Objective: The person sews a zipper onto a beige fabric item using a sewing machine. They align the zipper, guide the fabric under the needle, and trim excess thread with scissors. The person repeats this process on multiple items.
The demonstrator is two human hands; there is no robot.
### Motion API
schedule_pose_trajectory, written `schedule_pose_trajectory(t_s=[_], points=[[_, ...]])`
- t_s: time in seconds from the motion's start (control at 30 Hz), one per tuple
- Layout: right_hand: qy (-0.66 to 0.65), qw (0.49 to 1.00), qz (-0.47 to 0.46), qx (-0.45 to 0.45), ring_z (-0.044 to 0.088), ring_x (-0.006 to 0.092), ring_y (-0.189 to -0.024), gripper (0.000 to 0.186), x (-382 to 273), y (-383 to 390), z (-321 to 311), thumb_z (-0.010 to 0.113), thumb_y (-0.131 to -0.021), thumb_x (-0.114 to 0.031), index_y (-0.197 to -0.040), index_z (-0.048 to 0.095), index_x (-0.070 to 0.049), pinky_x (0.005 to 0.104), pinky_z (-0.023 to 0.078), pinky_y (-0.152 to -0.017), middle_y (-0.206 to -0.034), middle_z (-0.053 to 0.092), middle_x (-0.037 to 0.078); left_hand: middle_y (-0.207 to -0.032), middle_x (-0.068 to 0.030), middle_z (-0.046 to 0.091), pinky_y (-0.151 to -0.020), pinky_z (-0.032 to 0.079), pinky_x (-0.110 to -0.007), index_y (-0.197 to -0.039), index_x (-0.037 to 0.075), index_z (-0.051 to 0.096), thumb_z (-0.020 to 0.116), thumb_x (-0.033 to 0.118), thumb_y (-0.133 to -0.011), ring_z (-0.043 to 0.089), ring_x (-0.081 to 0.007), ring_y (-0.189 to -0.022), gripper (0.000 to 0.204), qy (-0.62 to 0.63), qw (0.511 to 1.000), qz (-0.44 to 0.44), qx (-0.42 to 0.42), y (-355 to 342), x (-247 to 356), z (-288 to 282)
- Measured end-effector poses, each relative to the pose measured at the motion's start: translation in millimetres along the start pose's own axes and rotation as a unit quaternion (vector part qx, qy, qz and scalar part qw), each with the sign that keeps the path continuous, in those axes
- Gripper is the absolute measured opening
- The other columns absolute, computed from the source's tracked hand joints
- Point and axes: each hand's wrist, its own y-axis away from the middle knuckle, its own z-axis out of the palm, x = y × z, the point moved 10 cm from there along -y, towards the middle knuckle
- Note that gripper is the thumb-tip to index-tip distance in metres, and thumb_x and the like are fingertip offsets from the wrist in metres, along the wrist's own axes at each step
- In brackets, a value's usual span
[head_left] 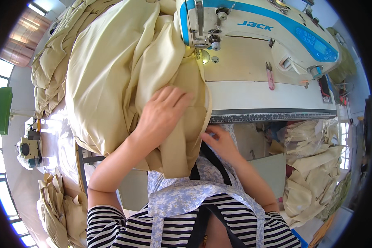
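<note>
A large beige garment point(107, 82) is bunched over the left of the sewing table and hangs down toward my lap. Along its right side runs a zipper point(205, 99), leading up to the presser foot point(198, 53) of the white and blue sewing machine point(244, 20). My left hand point(165, 109) lies on top of the cloth, palm down, fingers slightly bent and a little blurred. Just beyond the table's front edge, my right hand point(220, 141) pinches the hanging zipper edge between thumb and fingers. The needle point is hard to make out.
Pink-handled thread snips point(270, 78) lie on the machine bed. A ruler strip point(273, 116) follows the table's front edge. More beige cloth is piled at the far left point(53, 70), lower left point(56, 206) and right point(310, 177). A green box-shaped object point(0, 110) stands far left.
</note>
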Motion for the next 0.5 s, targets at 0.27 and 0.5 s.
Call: schedule_pose_trajectory(t_s=[0.27,0.5], points=[[0.041,0.973,-0.221,-0.053,0.056,0.0203,-0.063,0.019,-67.9,22.8,2.8,0.070,-0.090,-0.007,-0.076,0.061,0.000,0.0359,0.043,-0.059,-0.069,0.057,0.006,-0.106,-0.0029,0.060,-0.077,0.056,-0.033,-0.119,0.010,0.070,0.068,0.005,-0.071,0.063,-0.0211,-0.089,0.049,0.029,0.996,0.082,-0.028,-12.9,9.6,56.6],[0.352,0.842,-0.397,0.095,0.054,0.0212,-0.124,0.036,-66.5,14.3,5.5,0.067,-0.081,-0.008,-0.117,0.066,-0.012,0.0427,0.040,-0.110,-0.124,0.060,0.002,-0.113,-0.0027,0.063,-0.074,0.056,-0.032,-0.125,0.011,0.068,0.068,0.004,-0.072,0.063,-0.0200,-0.094,0.054,0.029,0.996,0.078,-0.012,5.1,3.8,48.0]])
